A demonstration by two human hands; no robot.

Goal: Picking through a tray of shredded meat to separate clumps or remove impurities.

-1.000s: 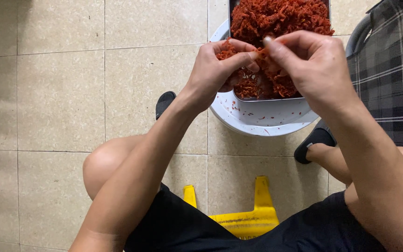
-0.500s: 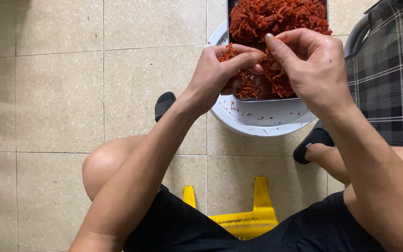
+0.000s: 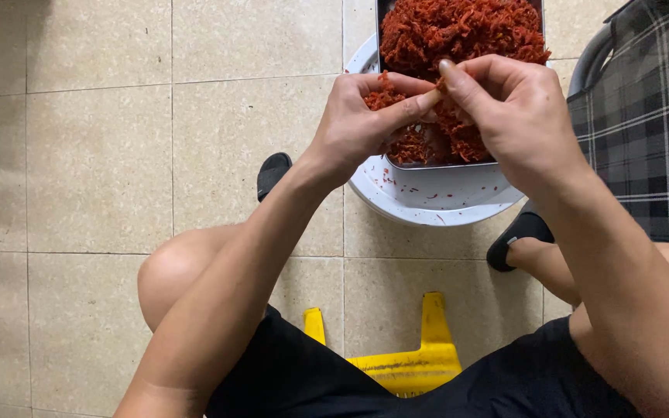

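Note:
A metal tray (image 3: 435,163) heaped with dried red chillies (image 3: 458,31) rests on a round white basin (image 3: 427,201) on the tiled floor. My left hand (image 3: 361,120) cups a small clump of chillies over the tray's near edge. My right hand (image 3: 509,108) meets it, thumb and fingers pinching one chilli (image 3: 437,87) between the two hands. Both forearms reach out from my lap above my bare knees.
A low yellow plastic stool (image 3: 404,360) shows between my legs. My black slippers (image 3: 272,172) (image 3: 519,232) flank the basin. At the right edge sits a person in dark checked cloth (image 3: 648,116). Beige floor tiles (image 3: 102,155) spread to the left.
My hands stay together over the tray, working the chilli; the fingers shifted slightly, and the view moved a little.

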